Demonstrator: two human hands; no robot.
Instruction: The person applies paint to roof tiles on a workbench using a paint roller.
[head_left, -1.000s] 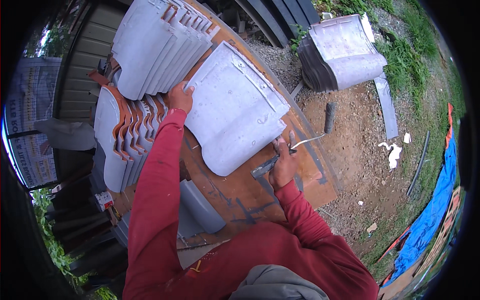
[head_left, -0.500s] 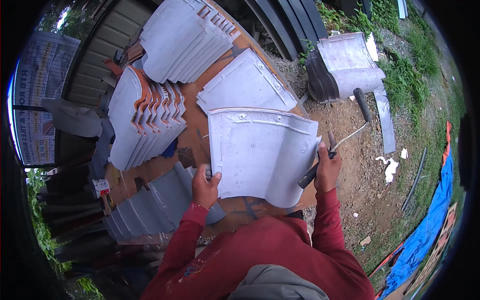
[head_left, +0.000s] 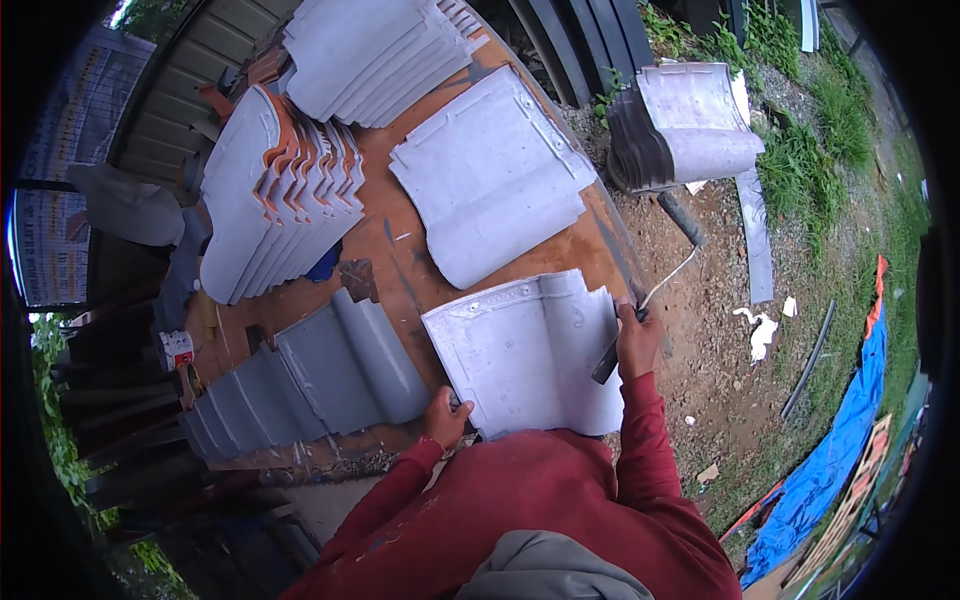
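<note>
A pale, curved roof tile (head_left: 530, 350) is held low, close against my body, between both hands. My left hand (head_left: 446, 418) is closed on its lower left edge, thumb on top. My right hand (head_left: 638, 340) is closed round a small paint roller, whose black handle (head_left: 606, 362) lies over the tile's right side. Those fingers are also at the tile's right edge; how firmly they grip it I cannot tell. Beyond the hand, the roller's bent wire leads to a dark roller head (head_left: 680, 220). Another pale tile (head_left: 490, 175) lies on the orange-brown tabletop (head_left: 385, 240) just beyond.
Stacks of pale tiles (head_left: 370, 60) and orange-edged tiles (head_left: 235, 200) stand at the far left. Grey tiles (head_left: 340, 365) overlap in a row at the left. On the ground at the right are another tile stack (head_left: 700, 120) and a blue tarp (head_left: 820, 500).
Both hands have drawn the held tile down toward my body, uncovering more of the tile lying beyond. The roller has come along in my right hand.
</note>
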